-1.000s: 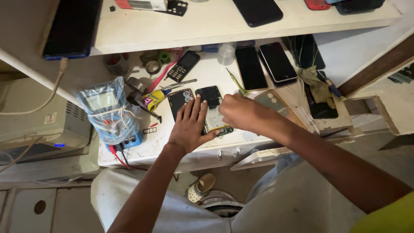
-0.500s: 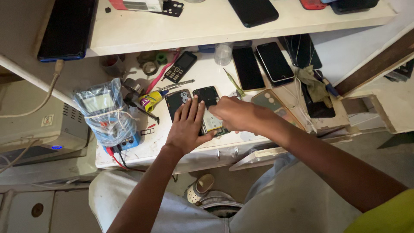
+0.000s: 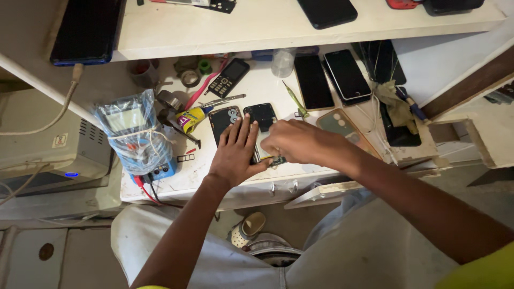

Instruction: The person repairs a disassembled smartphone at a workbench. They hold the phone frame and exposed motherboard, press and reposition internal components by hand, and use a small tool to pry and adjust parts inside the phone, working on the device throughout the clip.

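Note:
An opened dark phone (image 3: 262, 115) lies on the white workbench (image 3: 182, 176), with a dark back cover (image 3: 222, 120) beside it on the left. My left hand (image 3: 234, 154) rests flat on the phone's lower part, fingers spread. My right hand (image 3: 297, 142) hovers over the phone's lower right with its fingers pinched together. A thin yellowish tip shows under them, touching the phone. The rest of what they pinch is hidden.
A meter wrapped in a plastic bag (image 3: 134, 136) stands at the left, near a yellow glue tube (image 3: 190, 118) and tweezers (image 3: 222, 100). A keypad phone (image 3: 227, 77), two dark smartphones (image 3: 313, 80) and a beige phone case (image 3: 342, 126) lie around. A shelf (image 3: 267, 27) overhangs the back.
My right hand has shifted slightly left over the opened phone, closer to my left hand. My left hand has stayed on the phone.

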